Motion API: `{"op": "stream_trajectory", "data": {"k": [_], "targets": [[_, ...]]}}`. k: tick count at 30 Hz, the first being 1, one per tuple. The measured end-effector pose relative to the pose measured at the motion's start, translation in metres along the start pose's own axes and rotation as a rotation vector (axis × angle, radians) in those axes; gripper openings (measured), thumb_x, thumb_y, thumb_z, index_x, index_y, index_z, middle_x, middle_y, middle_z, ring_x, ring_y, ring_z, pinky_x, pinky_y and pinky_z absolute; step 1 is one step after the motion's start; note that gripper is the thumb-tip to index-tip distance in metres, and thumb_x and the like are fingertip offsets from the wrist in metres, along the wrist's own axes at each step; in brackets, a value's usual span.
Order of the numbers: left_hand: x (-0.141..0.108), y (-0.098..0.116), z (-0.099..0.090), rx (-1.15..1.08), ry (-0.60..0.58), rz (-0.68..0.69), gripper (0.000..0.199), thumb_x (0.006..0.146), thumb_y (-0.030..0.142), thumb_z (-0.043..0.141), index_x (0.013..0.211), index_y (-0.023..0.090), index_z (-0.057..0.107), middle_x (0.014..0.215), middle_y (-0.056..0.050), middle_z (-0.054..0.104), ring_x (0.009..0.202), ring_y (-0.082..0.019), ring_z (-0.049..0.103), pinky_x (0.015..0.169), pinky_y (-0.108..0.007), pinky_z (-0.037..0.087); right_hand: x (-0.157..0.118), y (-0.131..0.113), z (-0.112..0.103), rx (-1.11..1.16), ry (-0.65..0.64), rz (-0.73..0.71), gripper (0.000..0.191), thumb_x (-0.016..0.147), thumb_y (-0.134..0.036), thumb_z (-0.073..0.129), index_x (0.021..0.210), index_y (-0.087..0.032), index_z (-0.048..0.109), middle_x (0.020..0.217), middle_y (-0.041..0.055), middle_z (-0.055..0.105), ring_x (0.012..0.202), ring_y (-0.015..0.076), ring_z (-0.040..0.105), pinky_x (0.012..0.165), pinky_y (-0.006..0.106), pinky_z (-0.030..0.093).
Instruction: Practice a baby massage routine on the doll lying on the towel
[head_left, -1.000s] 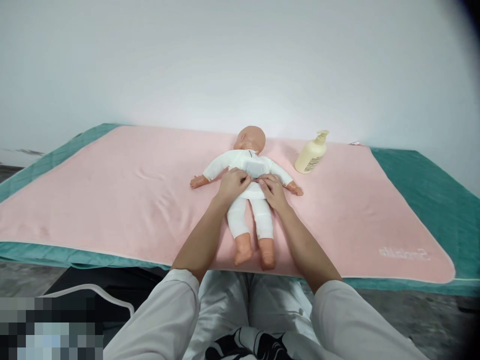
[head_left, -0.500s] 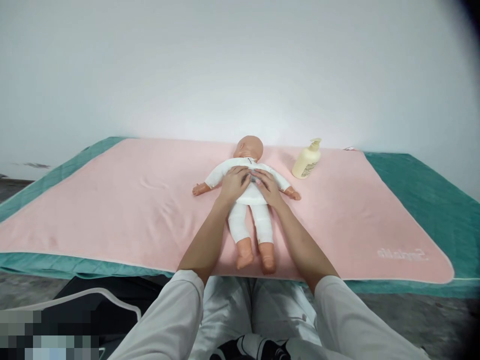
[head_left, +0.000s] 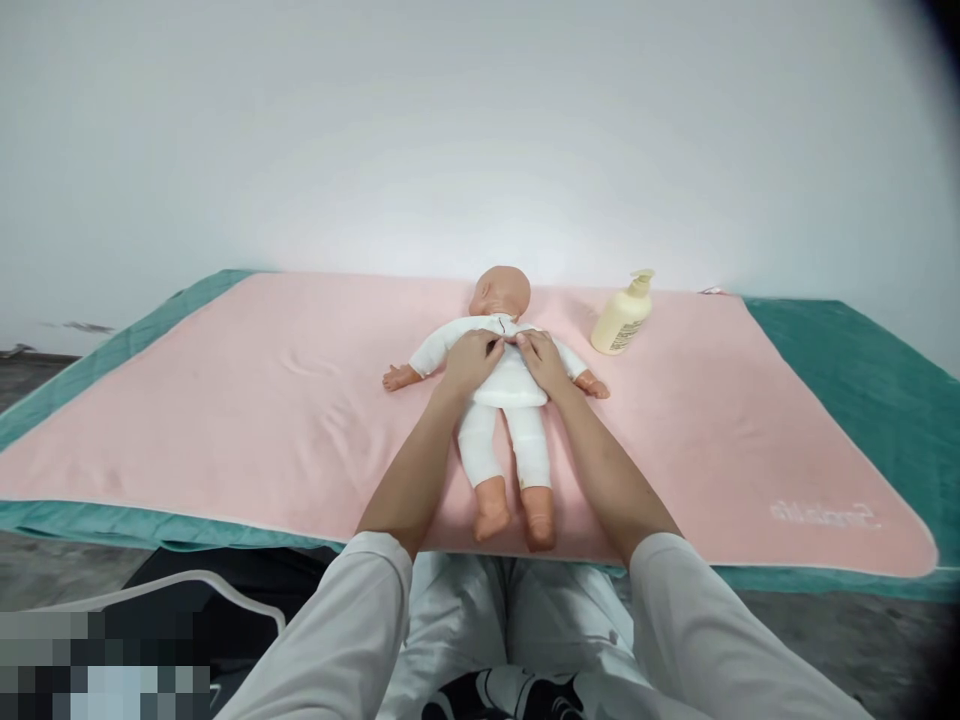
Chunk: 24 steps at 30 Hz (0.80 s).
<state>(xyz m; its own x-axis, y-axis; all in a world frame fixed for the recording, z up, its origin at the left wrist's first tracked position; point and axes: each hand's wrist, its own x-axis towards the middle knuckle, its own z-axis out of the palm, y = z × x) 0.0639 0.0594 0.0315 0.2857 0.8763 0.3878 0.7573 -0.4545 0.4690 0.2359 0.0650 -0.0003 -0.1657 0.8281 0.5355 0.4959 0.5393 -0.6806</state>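
Note:
A baby doll [head_left: 510,385] in white clothing lies on a pink mat, its head toward the wall and its face turned to the left. My left hand [head_left: 474,358] rests on the left side of its upper back, fingers bent and pressed together. On the right side lies my right hand [head_left: 541,358], its fingers also bent against the white cloth. The fingertips of both hands come close together near the doll's middle, just below the neck. Whether they pinch the cloth is too small to make out.
A cream pump bottle [head_left: 621,322] stands right of the doll on the pink mat [head_left: 225,400]. Teal cloth [head_left: 862,370] shows under the mat's edges. A white wall [head_left: 450,130] rises behind. A dark object with a pale curved edge is at the lower left.
My hands have drawn in their fingers and moved slightly up the doll's back. The grey patch between them no longer shows. The view has shifted slightly.

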Motion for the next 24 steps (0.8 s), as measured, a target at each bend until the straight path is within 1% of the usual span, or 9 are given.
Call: {"op": "stream_trajectory", "data": {"k": [2, 5, 8, 10, 13, 16, 19, 22, 24], "targets": [[0.004, 0.001, -0.002, 0.006, -0.021, -0.026, 0.030, 0.093, 0.030, 0.048, 0.101, 0.018, 0.074, 0.108, -0.008, 0.075, 0.101, -0.025, 0.067, 0.092, -0.037, 0.050, -0.001, 0.000, 0.001, -0.003, -0.007, -0.004, 0.059, 0.099, -0.063, 0.029, 0.101, -0.024, 0.073, 0.106, 0.0080, 0.074, 0.105, 0.0243, 0.062, 0.105, 0.044, 0.043], [0.012, 0.002, -0.004, 0.007, -0.053, -0.044, 0.029, 0.091, 0.031, 0.050, 0.092, 0.019, 0.076, 0.097, -0.008, 0.077, 0.087, -0.025, 0.068, 0.082, -0.037, 0.052, -0.002, 0.000, 0.001, -0.003, 0.010, -0.009, 0.057, 0.099, -0.063, 0.031, 0.101, -0.024, 0.073, 0.108, 0.0078, 0.074, 0.107, 0.0242, 0.062, 0.106, 0.044, 0.042], [0.015, 0.000, -0.002, 0.029, -0.022, -0.032, 0.027, 0.090, 0.030, 0.051, 0.087, 0.019, 0.076, 0.088, -0.007, 0.077, 0.079, -0.024, 0.068, 0.075, -0.036, 0.052, -0.005, -0.002, 0.000, -0.001, 0.017, -0.011, 0.057, 0.099, -0.062, 0.030, 0.105, -0.025, 0.073, 0.109, 0.0068, 0.074, 0.109, 0.0238, 0.062, 0.109, 0.045, 0.042], [0.012, -0.003, 0.000, 0.043, 0.038, 0.002, 0.026, 0.090, 0.029, 0.052, 0.090, 0.020, 0.076, 0.093, -0.008, 0.077, 0.085, -0.025, 0.068, 0.078, -0.036, 0.053, -0.008, -0.004, 0.000, 0.011, 0.012, -0.005, 0.057, 0.099, -0.062, 0.030, 0.109, -0.026, 0.073, 0.111, 0.0061, 0.074, 0.113, 0.0236, 0.062, 0.111, 0.046, 0.041], [0.004, -0.005, 0.002, 0.017, 0.116, 0.053, 0.026, 0.092, 0.026, 0.050, 0.097, 0.020, 0.074, 0.103, -0.008, 0.076, 0.098, -0.026, 0.068, 0.090, -0.040, 0.052, -0.012, -0.005, -0.001, 0.031, 0.022, -0.005, 0.055, 0.099, -0.061, 0.033, 0.113, -0.026, 0.072, 0.116, 0.0064, 0.073, 0.118, 0.0239, 0.060, 0.113, 0.047, 0.041], [-0.001, -0.006, 0.002, -0.014, 0.171, 0.087, 0.027, 0.093, 0.024, 0.048, 0.102, 0.019, 0.073, 0.108, -0.009, 0.075, 0.107, -0.026, 0.066, 0.100, -0.042, 0.048, -0.014, -0.005, -0.001, 0.032, 0.031, -0.026, 0.055, 0.097, -0.063, 0.037, 0.121, -0.025, 0.068, 0.129, 0.0082, 0.067, 0.127, 0.0236, 0.055, 0.117, 0.046, 0.039], [-0.001, -0.006, 0.002, -0.012, 0.174, 0.106, 0.028, 0.093, 0.023, 0.048, 0.108, 0.017, 0.071, 0.115, -0.010, 0.073, 0.115, -0.026, 0.063, 0.106, -0.043, 0.045, -0.014, -0.002, -0.001, 0.035, -0.012, -0.023, 0.060, 0.096, -0.065, 0.035, 0.130, -0.024, 0.063, 0.141, 0.0092, 0.059, 0.136, 0.0227, 0.048, 0.123, 0.045, 0.033], [0.000, -0.007, 0.004, 0.001, 0.150, 0.108, 0.033, 0.095, 0.026, 0.046, 0.116, 0.014, 0.068, 0.122, -0.012, 0.071, 0.119, -0.027, 0.061, 0.107, -0.045, 0.043, -0.013, 0.000, 0.000, 0.044, -0.069, -0.006, 0.065, 0.096, -0.067, 0.032, 0.135, -0.023, 0.059, 0.145, 0.0099, 0.056, 0.140, 0.0226, 0.045, 0.125, 0.045, 0.029], [0.001, -0.007, 0.005, 0.008, 0.131, 0.114, 0.034, 0.097, 0.027, 0.042, 0.117, 0.014, 0.067, 0.122, -0.012, 0.070, 0.119, -0.027, 0.060, 0.108, -0.045, 0.042, -0.012, 0.001, 0.000, 0.045, -0.090, 0.003, 0.066, 0.096, -0.067, 0.032, 0.137, -0.023, 0.058, 0.146, 0.0089, 0.055, 0.141, 0.0224, 0.045, 0.125, 0.045, 0.028]]}}
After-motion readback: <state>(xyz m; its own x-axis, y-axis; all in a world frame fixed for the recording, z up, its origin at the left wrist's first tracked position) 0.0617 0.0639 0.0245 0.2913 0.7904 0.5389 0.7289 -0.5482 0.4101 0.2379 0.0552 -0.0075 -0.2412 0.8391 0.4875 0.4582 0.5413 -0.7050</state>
